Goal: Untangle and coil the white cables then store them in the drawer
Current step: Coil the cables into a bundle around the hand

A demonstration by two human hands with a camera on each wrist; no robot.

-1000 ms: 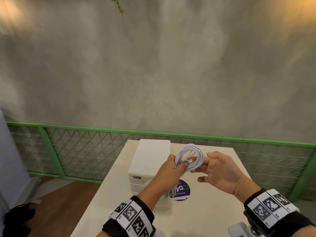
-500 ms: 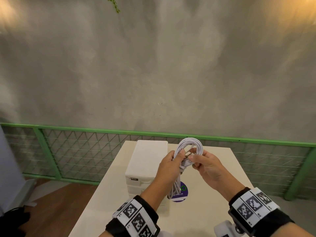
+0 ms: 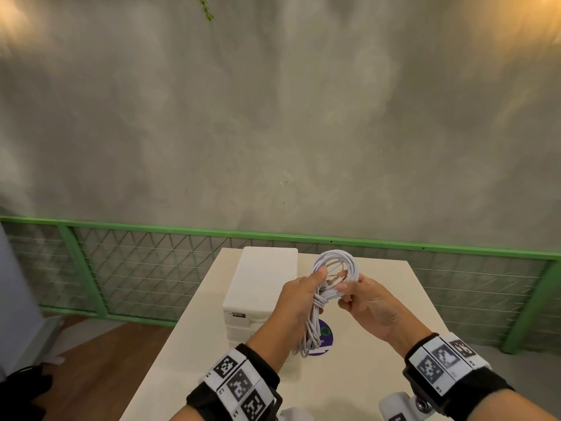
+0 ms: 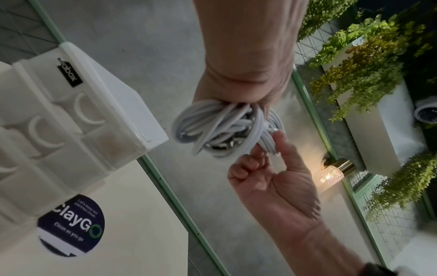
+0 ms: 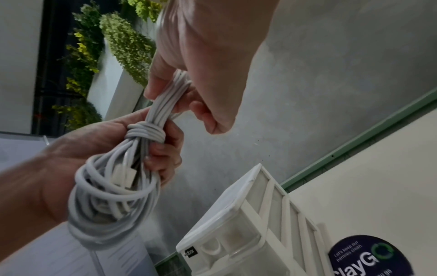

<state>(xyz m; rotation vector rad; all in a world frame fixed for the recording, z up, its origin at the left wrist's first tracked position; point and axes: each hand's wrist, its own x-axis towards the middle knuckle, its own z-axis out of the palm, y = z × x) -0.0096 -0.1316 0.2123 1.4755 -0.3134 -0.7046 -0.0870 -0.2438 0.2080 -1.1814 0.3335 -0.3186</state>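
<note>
The white cables point(image 3: 329, 281), a light, floppy, springy bundle cinched at its waist, hang above the tabletop point(image 3: 379, 354) beside the drawer box point(image 3: 261, 284); my left hand point(image 3: 299, 294) grips that wrapped waist, the best hold I judge, my right hand point(image 3: 368, 302) pinching the loop.

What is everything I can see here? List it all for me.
cable bundle: one, white, coiled with a wrap round its middle, held up over the table in both hands
drawer unit: one, white, on the table left of the hands, drawers shut
round sticker: one, dark purple with a green ring, on the tabletop beside the unit
table: one, cream
railing: one, green with wire mesh, behind the table
wall: grey concrete
hanging plants: several, green, up on the wall
wall lamp: one, brass, lit
left hand: grips the bundle
right hand: pinches the upper loop
wristbands: two, black with square markers
</note>
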